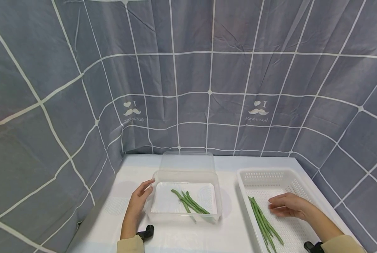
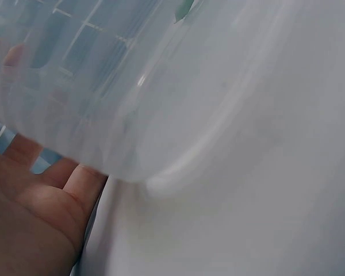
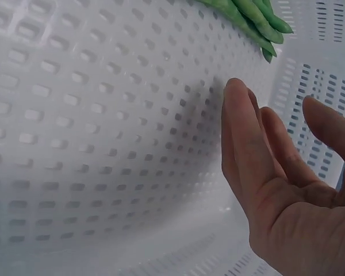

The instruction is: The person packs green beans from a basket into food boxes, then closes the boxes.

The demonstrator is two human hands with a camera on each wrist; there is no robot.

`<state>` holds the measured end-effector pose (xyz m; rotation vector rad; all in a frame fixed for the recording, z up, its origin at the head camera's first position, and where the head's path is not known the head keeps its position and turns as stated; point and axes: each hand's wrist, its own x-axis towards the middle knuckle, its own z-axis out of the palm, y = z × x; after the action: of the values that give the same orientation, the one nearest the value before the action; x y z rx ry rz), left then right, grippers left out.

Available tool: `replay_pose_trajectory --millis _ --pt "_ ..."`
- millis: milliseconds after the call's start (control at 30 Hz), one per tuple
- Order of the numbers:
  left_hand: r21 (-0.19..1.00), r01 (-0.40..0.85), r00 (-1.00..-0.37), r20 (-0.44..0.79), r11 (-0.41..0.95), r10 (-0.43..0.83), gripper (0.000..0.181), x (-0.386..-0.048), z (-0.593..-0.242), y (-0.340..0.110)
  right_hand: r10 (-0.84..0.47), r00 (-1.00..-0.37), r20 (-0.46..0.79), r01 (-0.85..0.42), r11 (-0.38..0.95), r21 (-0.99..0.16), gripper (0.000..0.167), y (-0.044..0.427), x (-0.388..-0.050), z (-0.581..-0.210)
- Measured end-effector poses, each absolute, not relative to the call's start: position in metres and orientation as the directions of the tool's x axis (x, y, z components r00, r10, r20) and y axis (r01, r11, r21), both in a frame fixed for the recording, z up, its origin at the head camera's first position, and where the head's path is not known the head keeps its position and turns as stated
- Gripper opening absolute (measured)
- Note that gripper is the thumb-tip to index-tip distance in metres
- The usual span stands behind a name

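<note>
In the head view, my left hand [image 1: 139,196] rests against the left side of a clear plastic container [image 1: 219,196], its fingers near the rim. Through the container's wall [image 2: 161,115], parts of the fingers show blurred in the left wrist view. Several green beans [image 1: 191,202] lie inside that container. On the right, my right hand [image 1: 289,206] hovers low inside a white perforated basket [image 1: 245,211], fingers slightly bent and holding nothing. Beside it, to the left, a bunch of green beans [image 1: 262,225] lies on the basket floor; the right wrist view shows the bean tips [image 3: 253,23] beyond the fingers.
Behind the container lies a clear lid-like panel [image 1: 186,161]. Both containers stand on a white table [image 1: 229,225]. A grey curtain with white grid lines [image 1: 191,73] encloses the table at the back and sides. Black wrist cameras [image 1: 149,231] sit at both wrists.
</note>
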<state>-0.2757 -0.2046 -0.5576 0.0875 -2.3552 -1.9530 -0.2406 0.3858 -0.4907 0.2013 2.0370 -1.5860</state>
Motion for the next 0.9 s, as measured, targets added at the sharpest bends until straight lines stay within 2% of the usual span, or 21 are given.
replay_pose_trajectory --millis 233,900 --pt "0.985 0.012 -0.995 0.030 0.173 -0.100 0.038 -0.276 -0.558 -0.203 -0.241 -0.831 -0.502 0.416 0.330 -0.847 0.041 0.377 -0.240 -0.494" --pt "0.986 -0.002 -0.993 0.018 0.169 -0.116 0.039 -0.275 -0.555 -0.204 -0.187 -0.822 -0.538 0.409 0.463 -0.786 0.037 0.341 -0.242 -0.495"
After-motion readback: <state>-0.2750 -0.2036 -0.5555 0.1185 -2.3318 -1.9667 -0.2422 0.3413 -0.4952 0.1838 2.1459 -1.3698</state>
